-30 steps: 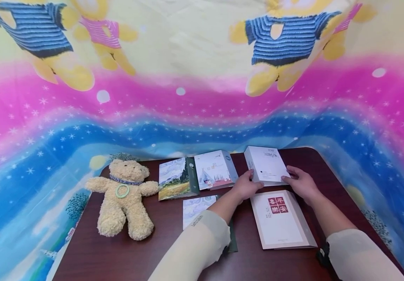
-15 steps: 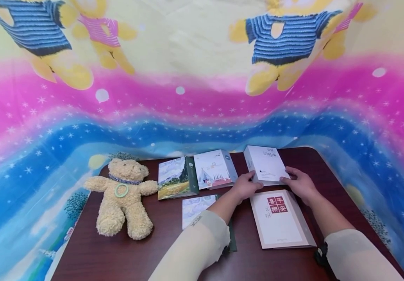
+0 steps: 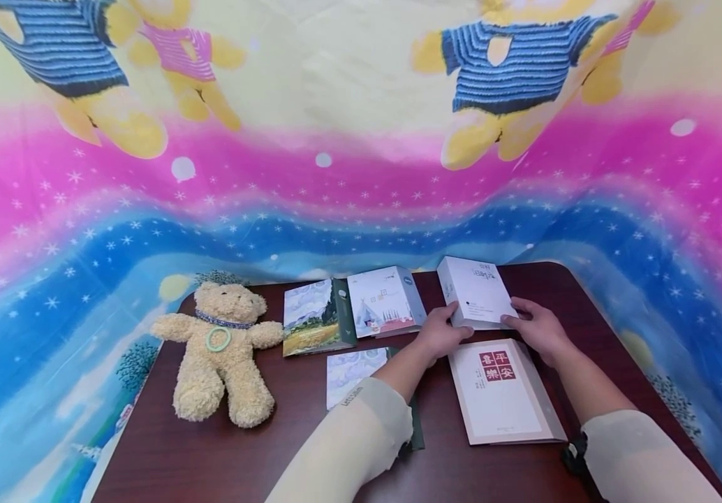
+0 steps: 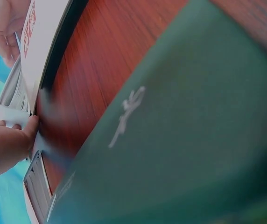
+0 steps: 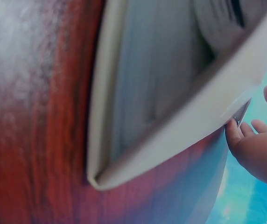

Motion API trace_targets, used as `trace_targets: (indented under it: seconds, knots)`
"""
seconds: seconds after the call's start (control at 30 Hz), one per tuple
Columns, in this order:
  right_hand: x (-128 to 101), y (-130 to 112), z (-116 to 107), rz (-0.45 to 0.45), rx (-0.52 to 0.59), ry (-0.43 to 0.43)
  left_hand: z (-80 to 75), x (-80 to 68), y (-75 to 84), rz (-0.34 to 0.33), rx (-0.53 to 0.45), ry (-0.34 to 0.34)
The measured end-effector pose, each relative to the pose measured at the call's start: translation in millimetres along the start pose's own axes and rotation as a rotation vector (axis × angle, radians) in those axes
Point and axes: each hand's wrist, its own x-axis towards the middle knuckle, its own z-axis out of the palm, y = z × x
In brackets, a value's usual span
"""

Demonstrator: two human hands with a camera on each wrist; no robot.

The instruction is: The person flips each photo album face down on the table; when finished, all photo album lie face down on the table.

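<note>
At the back right of the table, a thick white photo album (image 3: 479,293) with dark lettering is held between both hands. My left hand (image 3: 441,334) grips its lower left corner, thumb along the front edge. On the opposite side my right hand (image 3: 540,330) pinches the album, thumb at the lower right corner and the fingers partly hidden. Page edges of this album (image 4: 16,91) show between the hands in the left wrist view. Just in front lies a cream album (image 3: 499,412) with four red squares of characters.
A teddy bear (image 3: 223,363) lies at the left of the dark wooden table (image 3: 166,461). Beside it are a landscape-painted album (image 3: 309,325) and a tent-picture album (image 3: 381,307). My left sleeve partly covers a pale painted album (image 3: 350,370). A printed cloth (image 3: 311,230) hangs behind.
Both hands keep their hold on the white album and stay nearly in place. Its back edge sits slightly higher in the head view than before.
</note>
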Motion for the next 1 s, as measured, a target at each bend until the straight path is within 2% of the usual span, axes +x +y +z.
trace_targets:
  seconds: [0.2, 0.47, 0.63, 1.0]
  knots:
    - [0, -2, 0, 0.001, -0.004, -0.002, 1.6, -0.7, 2.9, 0.014, 0.005, 0.009]
    - [-1, -4, 3, -0.018, -0.020, -0.024, -2.0, -0.9, 2.1, 0.022, -0.056, 0.017]
    - [-1, -6, 5, -0.028, -0.047, -0.028, -5.8, -0.1, 1.5, 0.054, -0.074, 0.014]
    - [1, -8, 6, -0.026, -0.089, -0.057, -7.7, -2.3, 5.2, 0.092, -0.026, 0.026]
